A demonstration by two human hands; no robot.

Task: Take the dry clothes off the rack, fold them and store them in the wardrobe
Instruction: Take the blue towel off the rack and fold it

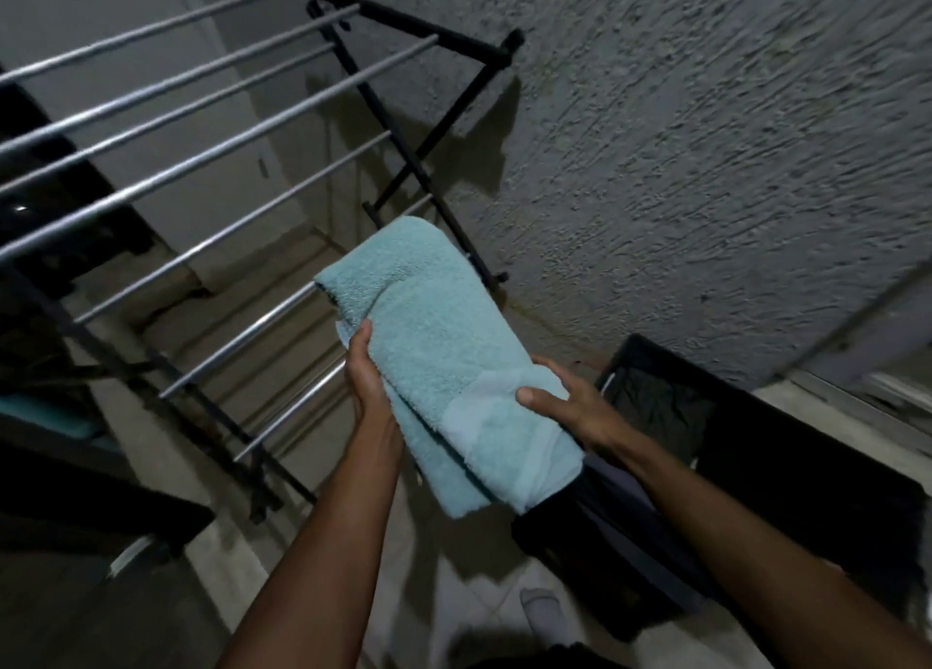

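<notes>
A folded light-blue towel (444, 355) is held in the air in front of me, above the floor beside the drying rack (242, 128). My left hand (368, 381) grips its left edge, thumb on top and fingers hidden beneath. My right hand (565, 406) holds the lower right part, thumb pressed on a paler band of the cloth. The rack has a black frame and bare silver bars, with nothing hanging on the bars in view.
A dark basket (807, 492) with dark cloth inside stands on the floor to the right, under my right forearm. A rough grey wall (706, 164) runs behind. Dark furniture (65, 492) stands at the left. My socked foot (544, 613) shows on the tiled floor.
</notes>
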